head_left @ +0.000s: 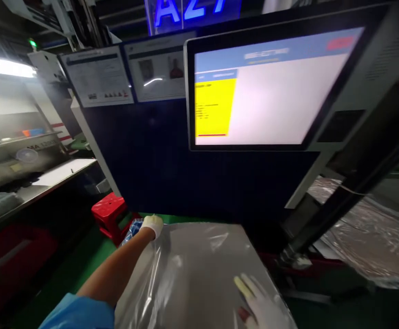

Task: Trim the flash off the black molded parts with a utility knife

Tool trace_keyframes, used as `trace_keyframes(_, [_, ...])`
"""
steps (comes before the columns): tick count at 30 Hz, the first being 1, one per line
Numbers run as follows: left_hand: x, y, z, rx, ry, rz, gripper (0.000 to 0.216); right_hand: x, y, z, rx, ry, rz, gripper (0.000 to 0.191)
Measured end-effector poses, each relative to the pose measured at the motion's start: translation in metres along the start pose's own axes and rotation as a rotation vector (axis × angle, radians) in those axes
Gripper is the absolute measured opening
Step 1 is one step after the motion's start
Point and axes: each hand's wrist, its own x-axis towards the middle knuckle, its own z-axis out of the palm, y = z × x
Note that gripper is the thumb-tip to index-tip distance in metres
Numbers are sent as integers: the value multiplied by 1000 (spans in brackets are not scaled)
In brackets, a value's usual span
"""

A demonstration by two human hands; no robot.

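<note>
A clear plastic sheet (pixel 158 283) lies over a large flat grey surface (pixel 213 260) in front of me, wrinkled and shiny along its left side. My left hand (pixel 152 224), in a pale glove, is at the far left corner, closed with bunched plastic beside it; the fingertips are hidden. Near the right edge, my right hand (pixel 261 299) rests with its gloved fingers spread over the grey surface. It is slightly blurred, and a bare fingertip shows at its lower left.
A lit monitor (pixel 268 91) hangs ahead on the right, before a dark blue panel (pixel 144 151). A red stool (pixel 109 208) stands at left, near a workbench (pixel 62 172). On the right, a slanted post (pixel 326 224) stands before plastic-wrapped material (pixel 370 228).
</note>
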Motion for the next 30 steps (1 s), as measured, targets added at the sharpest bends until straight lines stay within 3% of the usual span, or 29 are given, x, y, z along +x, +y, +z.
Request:
trace_keyframes(4, [6,-41,51,10,33,34,31,35,-54,80,-317,-187,-8,71])
trace_keyframes(7, [-15,-44,87,-30,138,23,49,30,-70,142,-387,-237,43,70])
trace_keyframes(9, [-44,-41,111,-55,186,1,60,23,-75,168,-413,-246,59,69])
trace_keyframes(13, [-122,-48,174,-90,148,-1,47,23,-76,186,-439,-207,112,63])
trace_keyframes(16, [-155,-74,224,17,130,-122,47,30,-65,184,-437,-166,112,62])
trace_keyframes(20, [-141,-92,290,119,-31,-141,50,37,-29,192,-448,-129,101,61])
trace_keyframes(24, [-126,-89,359,162,-145,-167,52,36,18,229,-488,-92,171,56])
trace_keyframes(27, [-130,-84,377,131,-88,-141,50,29,39,259,-488,-99,210,52])
trace_keyframes(30, [-115,-76,349,32,43,-53,44,33,41,269,-465,-105,237,50])
